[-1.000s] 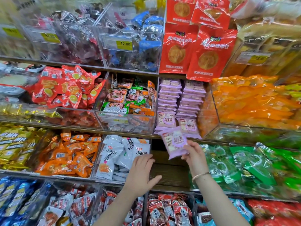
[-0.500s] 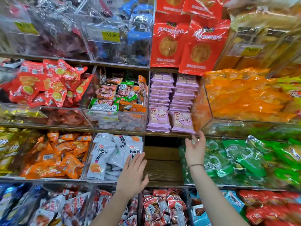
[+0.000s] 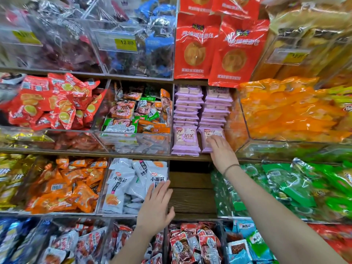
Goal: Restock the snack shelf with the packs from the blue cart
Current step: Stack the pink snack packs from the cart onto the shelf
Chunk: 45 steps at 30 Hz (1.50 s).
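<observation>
The purple pack (image 3: 208, 133) carried a second ago now fronts the right-hand row on the shelf (image 3: 190, 158), seemingly stocked, with the right hand (image 3: 222, 152) pressing it, grip spread, and the left hand (image 3: 155, 205) spread and empty.

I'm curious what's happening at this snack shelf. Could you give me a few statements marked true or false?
1. The right hand touches the front purple pack of the right-hand stack. True.
2. The left hand grips a white pack. False: its fingers are straight and hold nothing.
3. The slot below that stack is crammed with packs. False: bare wooden shelf shows there.
4. A yellow price tag reads 12.80. True.
</observation>
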Tool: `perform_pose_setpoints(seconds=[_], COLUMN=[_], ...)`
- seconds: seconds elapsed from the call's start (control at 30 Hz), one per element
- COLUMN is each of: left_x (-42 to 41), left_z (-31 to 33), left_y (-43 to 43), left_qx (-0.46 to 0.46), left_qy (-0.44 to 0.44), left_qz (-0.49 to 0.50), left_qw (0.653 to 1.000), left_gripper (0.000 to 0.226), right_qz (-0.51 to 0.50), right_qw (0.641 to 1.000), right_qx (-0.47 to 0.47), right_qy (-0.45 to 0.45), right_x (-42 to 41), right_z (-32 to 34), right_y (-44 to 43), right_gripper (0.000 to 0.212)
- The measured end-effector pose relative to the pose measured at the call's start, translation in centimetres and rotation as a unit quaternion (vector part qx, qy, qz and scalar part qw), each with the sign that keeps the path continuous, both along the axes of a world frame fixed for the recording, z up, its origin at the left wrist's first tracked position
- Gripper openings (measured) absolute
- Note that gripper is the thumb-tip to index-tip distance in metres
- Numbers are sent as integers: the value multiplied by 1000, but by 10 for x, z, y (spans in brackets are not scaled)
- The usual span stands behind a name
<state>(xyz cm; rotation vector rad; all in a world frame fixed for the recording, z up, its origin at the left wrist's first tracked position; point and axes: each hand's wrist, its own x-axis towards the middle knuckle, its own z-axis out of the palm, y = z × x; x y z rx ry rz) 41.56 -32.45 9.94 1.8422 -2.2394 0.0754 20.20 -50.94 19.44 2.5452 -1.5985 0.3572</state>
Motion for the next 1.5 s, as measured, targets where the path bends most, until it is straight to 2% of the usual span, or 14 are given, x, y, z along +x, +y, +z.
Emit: perform_pose_setpoints(seconds=[0.17,0.27,0.4,0.5,0.6,0.67,0.73,0.87,1.0,1.07,1.13,1.23,1.4,1.5], left_x=[-2,-11,-33,-54,-68,-75,-83,-97,-106,-114,-127,-155,-205,-236], left_z=[8,22,33,31,15,1,-14,-46,-74,-82,-89,-93,-85,-81], left_y=[4,14,51,96,140,161,181,221,261,282,304,333,360,359], left_qx=[-9,-9,3,76,258,384,446,495,566,574,574,582,599,588], left_qy=[-6,45,237,329,368,361,352,266,194,212,223,236,281,284], left_qz=[7,33,71,106,130,128,121,116,120,133,129,120,128,110], left_qw=[1000,998,969,935,884,840,814,819,792,779,778,769,739,749], left_gripper=[50,50,40,42,16,11,22,21,23,19,17,14,15,14], right_qz=[27,47,57,24,-33,-55,-71,-120,-222,-257,-304,-357,-434,-465], right_qw=[999,990,942,911,880,850,841,819,783,776,774,757,732,721], right_qx=[39,61,165,274,369,433,467,539,573,568,534,528,497,481], right_qy=[8,-121,-286,-308,-297,-296,-262,-155,-96,-95,-154,-143,-171,-183], right_x=[-3,-11,-34,-59,-90,-112,-135,-183,-226,-243,-263,-295,-343,-373], right_z=[11,15,-4,-37,-77,-99,-118,-156,-179,-179,-182,-186,-183,-181], right_y=[14,52,133,192,241,269,297,358,431,469,505,548,589,597], right_gripper=[63,65,49,39,30,27,25,27,31,18,8,18,15,22])
